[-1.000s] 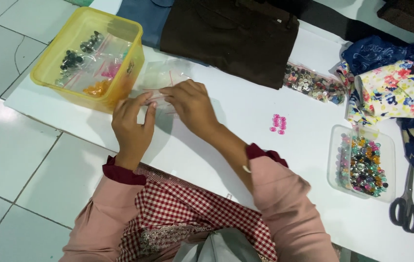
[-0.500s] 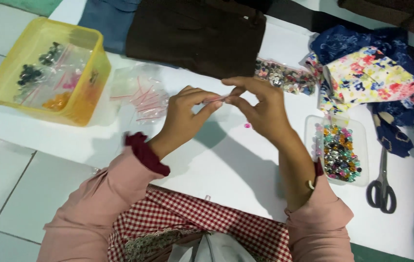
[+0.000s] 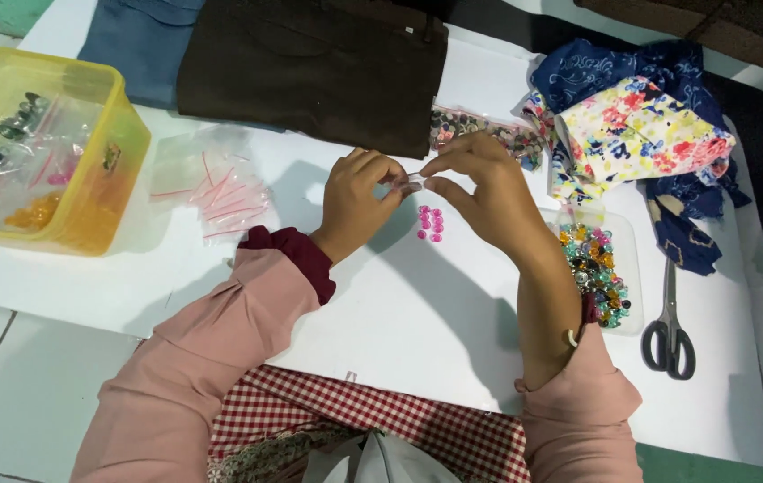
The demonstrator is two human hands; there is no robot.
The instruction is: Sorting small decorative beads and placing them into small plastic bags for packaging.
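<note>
Both hands lifted away from the heap of clear red-striped plastic pouches [image 3: 211, 183] at left of centre and brought together at centre frame, left hand [image 3: 356, 199] and right hand [image 3: 480, 192] each closed in a fingertip pinch on one small clear pouch [image 3: 410, 185], held just above the cluster of pink round beads [image 3: 431, 224] on the white board [image 3: 417, 331]; judged as a pouch being opened for filling. Pouch mouth and contents too small to make out; yellow plastic tub [image 3: 122, 161] cut off at left edge.

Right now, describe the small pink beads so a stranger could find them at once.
Start at the white board and find the two raised hands, left hand and right hand. Just below their fingertips lies the cluster of pink beads, loose and all pink, unlike the mixed beads in the clear tray.
</note>
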